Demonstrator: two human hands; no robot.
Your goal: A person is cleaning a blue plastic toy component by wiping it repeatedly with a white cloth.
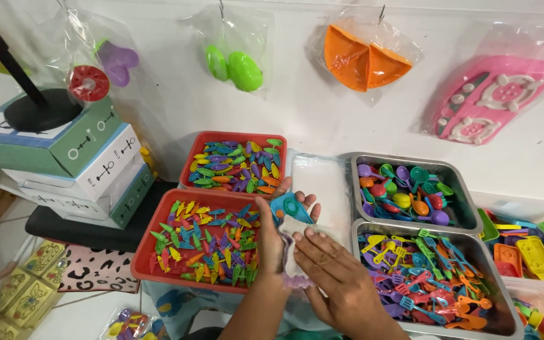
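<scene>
Head view: left hand (276,236) cupped palm-up under a small clear plastic bag (292,252), fingers curled round its far side, gripping it so the mouth stays up and open. Right hand (332,271) laid over the bag's near edge, fingers flat and together, pressing rather than pinching; nothing visibly clasped in it. Blue toy piece (289,206) poking from the top of the bag, just above the left palm; purple bits at the bag's bottom. Bag held over the middle of the desk, between trays, within reach of each. Just left, red tray of small toy vegetables (204,242); behind it, second red tray (234,165). Just right, metal tray of toy forks and spatulas (426,277); beyond, metal tray of toy spoons (407,192). Stacked boxes (77,167) at the left edge.
</scene>
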